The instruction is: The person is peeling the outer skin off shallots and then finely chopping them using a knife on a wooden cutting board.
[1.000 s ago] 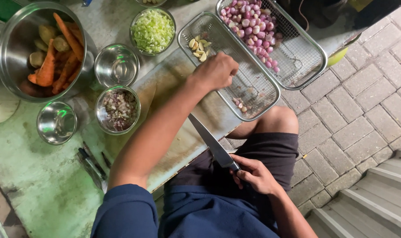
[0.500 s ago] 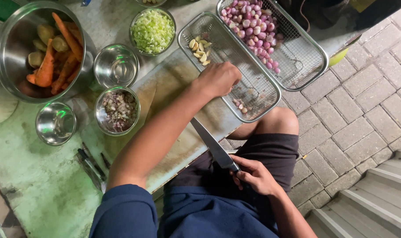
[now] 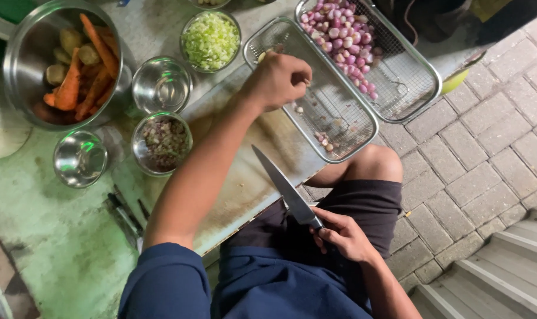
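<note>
Your left hand [image 3: 278, 80] is curled over the near wire mesh tray [image 3: 351, 139], fingers pinched together above its upper end as if closing on something small; whether a piece is actually between them cannot be told from here. That tray is nearly bare: only a few pale peeled cloves or small bulbs [image 3: 323, 140] lie scattered on its mesh, so most of its contents look to have been used up.

Your right hand [image 3: 342, 235] is closed firmly round the handle of a chef's knife [image 3: 285, 188], held low by your lap with the blade pointing up toward the board and touching nothing. The wooden cutting board [image 3: 254, 171] below your left forearm has nothing on it to cut at this moment.

Judging by what lies around, the chopping is partly done. A small steel bowl [image 3: 162, 143] holds finely chopped reddish-purple pieces, and another bowl [image 3: 210, 40] is full of chopped green and white vegetable. Still whole: a good heap of pinkish-purple shallots [image 3: 344, 40] in the far mesh tray [image 3: 407, 88], and carrots [image 3: 67, 88] with potatoes in the large metal bowl [image 3: 17, 56]. 2 more small bowls, one [image 3: 160, 84] by the big one and one [image 3: 79, 158] lower left, stand unfilled.
</note>
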